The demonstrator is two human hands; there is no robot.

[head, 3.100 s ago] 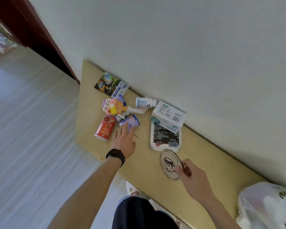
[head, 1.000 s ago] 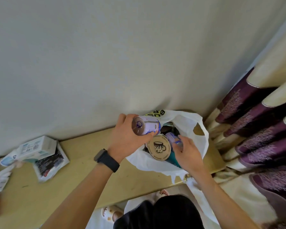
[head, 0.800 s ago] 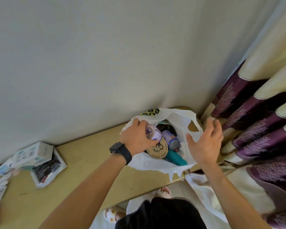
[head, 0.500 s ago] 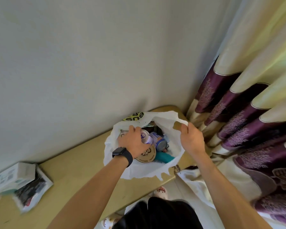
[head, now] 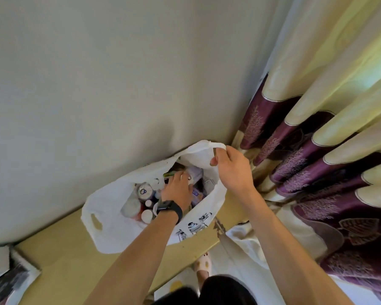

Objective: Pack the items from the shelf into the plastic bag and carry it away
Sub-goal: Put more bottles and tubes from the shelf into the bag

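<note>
A white plastic bag (head: pixel 110 208) stands open on the yellow wooden shelf (head: pixel 75 267) against the wall. My right hand (head: pixel 231 170) pinches the bag's far handle and holds it up. My left hand (head: pixel 177 189), with a black watch on the wrist, reaches inside the bag, its fingers resting on the packed items. A small can (head: pixel 143 191) lies in the bag just left of that hand, apart from it, among small bottles and packets. A dark packet with a white rim (head: pixel 7 285) lies on the shelf at the far left.
A purple and cream curtain (head: pixel 317 150) hangs close on the right, next to the bag. The pale wall (head: pixel 119 84) runs behind the shelf. Below the shelf's front edge I see a foot in a slipper (head: pixel 204 264) on the floor.
My left hand has let go of the can, which now lies in the bag, and has reached deeper in. My right hand has lifted the bag's handle higher. The view has swung right.
</note>
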